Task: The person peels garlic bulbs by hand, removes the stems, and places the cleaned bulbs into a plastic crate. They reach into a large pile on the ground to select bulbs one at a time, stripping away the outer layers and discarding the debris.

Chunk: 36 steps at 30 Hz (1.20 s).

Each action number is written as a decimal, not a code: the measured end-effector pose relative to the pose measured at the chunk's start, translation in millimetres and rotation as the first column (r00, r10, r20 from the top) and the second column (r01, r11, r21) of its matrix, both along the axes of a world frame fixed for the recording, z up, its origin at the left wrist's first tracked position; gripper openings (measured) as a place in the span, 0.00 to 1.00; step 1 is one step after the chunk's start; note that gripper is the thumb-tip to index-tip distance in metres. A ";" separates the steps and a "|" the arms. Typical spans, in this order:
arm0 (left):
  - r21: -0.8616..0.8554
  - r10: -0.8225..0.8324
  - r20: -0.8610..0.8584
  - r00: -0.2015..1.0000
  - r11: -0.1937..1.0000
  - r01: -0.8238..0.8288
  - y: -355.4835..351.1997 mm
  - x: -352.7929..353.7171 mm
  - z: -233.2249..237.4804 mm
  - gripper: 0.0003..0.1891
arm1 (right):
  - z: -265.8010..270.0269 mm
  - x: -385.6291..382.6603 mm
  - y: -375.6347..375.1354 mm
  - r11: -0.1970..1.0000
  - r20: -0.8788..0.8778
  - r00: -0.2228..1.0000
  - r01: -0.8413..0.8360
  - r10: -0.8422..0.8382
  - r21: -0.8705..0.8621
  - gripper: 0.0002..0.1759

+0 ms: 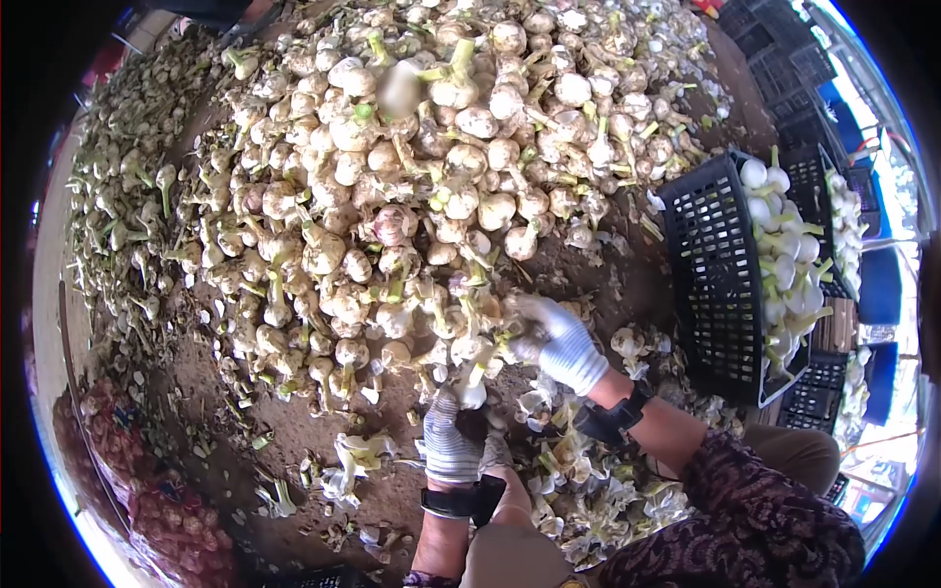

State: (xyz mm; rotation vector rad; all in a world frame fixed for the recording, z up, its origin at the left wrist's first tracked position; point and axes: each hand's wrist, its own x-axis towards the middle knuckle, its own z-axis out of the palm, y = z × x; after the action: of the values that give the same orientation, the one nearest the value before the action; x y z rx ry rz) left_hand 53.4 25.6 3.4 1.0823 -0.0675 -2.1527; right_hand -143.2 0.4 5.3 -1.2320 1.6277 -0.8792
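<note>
A large heap of garlic bulbs (392, 225) with stems covers the ground before me. My left hand (452, 436), in a striped glove, is closed at the near edge of the heap, around the stem end of a white peeled bulb (472, 394). To its upper right, my right hand (559, 343), in a white glove, is beside the heap's bulbs; its fingers are blurred by motion and what they touch cannot be made out. Both wrists carry black bands.
A black crate (716, 265) of clean white garlic stands at the right, with more crates behind it. Peeled skins (598, 490) lie near my knees. Red net sacks (176, 519) are at the lower left. Part of another person shows at the top left.
</note>
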 end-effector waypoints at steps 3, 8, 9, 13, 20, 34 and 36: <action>-0.178 0.079 0.025 0.997 0.981 -0.074 -2.9 -2.1 -1.3 0.21 | 12.0 7.3 10.8 0.984 0.551 0.825 0.039 -0.130 0.174 0.28; -0.239 0.107 0.144 0.984 0.968 -0.071 -3.2 -10.0 10.9 0.25 | 18.8 39.0 17.8 0.940 0.675 0.702 -0.025 -0.227 0.341 0.22; -0.326 0.143 0.210 0.967 0.943 -0.069 -0.4 -12.4 8.2 0.25 | 18.3 41.9 16.5 0.940 0.676 0.701 -0.024 -0.228 0.341 0.22; -0.427 0.138 0.343 0.929 0.904 0.023 5.0 -11.0 6.3 0.27 | 12.3 43.4 16.4 0.960 0.615 0.761 0.034 -0.206 0.279 0.22; -0.547 0.184 0.451 0.873 0.830 0.108 5.2 -16.1 10.9 0.31 | 25.9 35.2 11.6 0.977 0.781 0.609 -0.048 -0.136 0.208 0.21; -0.389 0.144 0.291 0.946 0.921 -0.021 -1.5 -12.7 22.5 0.23 | 13.7 30.7 13.9 0.986 0.604 0.795 -0.049 -0.057 0.158 0.25; -0.071 0.127 -0.060 0.990 0.989 -0.131 -4.7 -4.2 16.5 0.20 | 20.4 27.4 11.4 0.987 0.570 0.822 -0.090 -0.002 0.133 0.25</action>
State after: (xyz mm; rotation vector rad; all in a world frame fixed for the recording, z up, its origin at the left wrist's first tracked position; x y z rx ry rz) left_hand 49.2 20.9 19.8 0.9572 -0.0503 -2.0464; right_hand -115.8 11.9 25.7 -0.7868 1.1484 -0.9584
